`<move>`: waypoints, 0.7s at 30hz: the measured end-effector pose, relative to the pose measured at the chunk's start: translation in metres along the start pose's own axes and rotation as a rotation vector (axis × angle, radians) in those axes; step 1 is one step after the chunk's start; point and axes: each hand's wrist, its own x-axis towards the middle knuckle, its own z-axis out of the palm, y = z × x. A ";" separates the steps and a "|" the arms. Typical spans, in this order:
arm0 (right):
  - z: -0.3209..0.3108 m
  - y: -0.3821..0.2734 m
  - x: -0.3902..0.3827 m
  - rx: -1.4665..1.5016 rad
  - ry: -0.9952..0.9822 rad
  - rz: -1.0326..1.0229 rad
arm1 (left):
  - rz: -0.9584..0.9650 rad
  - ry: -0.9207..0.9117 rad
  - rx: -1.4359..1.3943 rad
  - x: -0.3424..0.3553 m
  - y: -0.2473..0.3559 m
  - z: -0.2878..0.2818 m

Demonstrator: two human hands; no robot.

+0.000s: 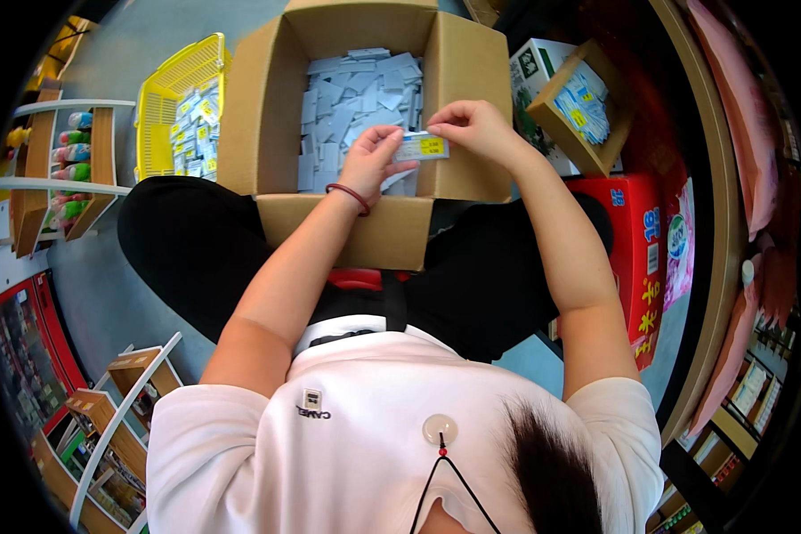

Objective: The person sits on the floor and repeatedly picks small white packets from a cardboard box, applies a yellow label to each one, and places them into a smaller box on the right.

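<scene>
My left hand (373, 165) pinches the left end of a small price tag (425, 147), pale with a yellow label at its right part. The fingertips of my right hand (479, 130) are closed at the tag's upper edge, near the yellow part. Both hands are held over the right front of an open cardboard box (472, 107) between my knees. Inside that box lies a loose heap of pale tags (354, 96), mostly plain side up. My fingers cover part of the held tag.
A yellow basket (155, 133) with labelled tags stands left of the box. On the right, a small tilted carton (554, 111) holds more tags, beside a white-and-green box (536, 62). A red carton (629, 267) sits by my right knee. Shelves (107, 169) line the left.
</scene>
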 end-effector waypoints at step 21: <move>0.002 0.004 0.010 0.069 0.004 0.009 | 0.434 0.380 -0.346 0.045 0.104 -0.080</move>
